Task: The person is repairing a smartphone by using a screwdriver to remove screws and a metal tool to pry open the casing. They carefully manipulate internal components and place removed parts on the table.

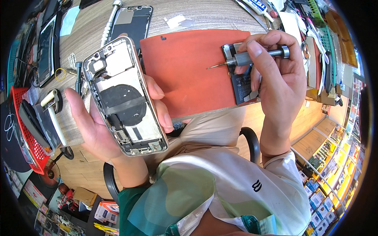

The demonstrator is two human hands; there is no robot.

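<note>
Fingers of the left hand (92, 131) curl round the three-o'clock edge of an open phone housing (132, 80), while the thumb stands apart toward nine — closed on one side, wide on the other. Those of the right hand (280, 78), at two o'clock, hold a grey screwdriver (243, 59) in a narrow grip, its tip pointing between eight and nine, well apart from the housing.

Opening-up looks done: the housing, between nine and ten o'clock, is uncovered, with a black disc (113, 98) bare inside. A flat dark part (241, 87), apparently a battery, lies out of it at two o'clock on the red mat (173, 59), partly under the right hand. A dark panel (136, 27) lies separately at eleven. By that layout, reassembly is not yet done.

As for pose, the left palm is turned up, its forearm entering from between seven and eight, the housing's top leaning toward eleven. The right forearm rises from near four o'clock — fingers bent, thumb along the handle.
</note>
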